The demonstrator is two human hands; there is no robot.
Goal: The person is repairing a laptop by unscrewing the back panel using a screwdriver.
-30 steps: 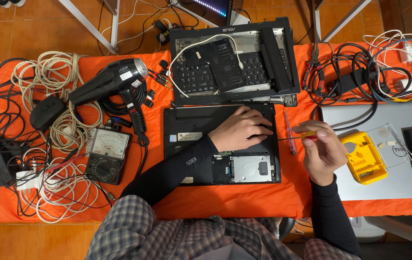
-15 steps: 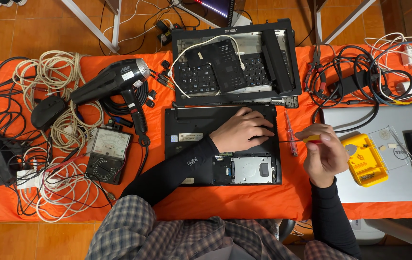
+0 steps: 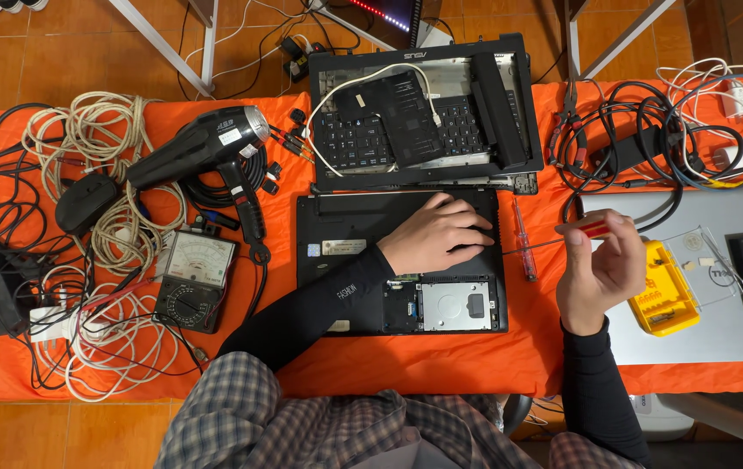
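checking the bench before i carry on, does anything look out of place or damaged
The black laptop under the left hand lies bottom up with a cover off, its drive bay exposed. Behind it, a second laptop shell holds loose panels and a white cable over its keyboard. The right hand holds a red-handled screwdriver.

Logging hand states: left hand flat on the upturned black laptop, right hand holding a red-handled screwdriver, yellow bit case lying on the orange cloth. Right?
Not quite. In the head view the yellow bit case lies on the silver laptop, not on the orange cloth. The left hand does rest on the black laptop, and the right hand holds the red-handled screwdriver.
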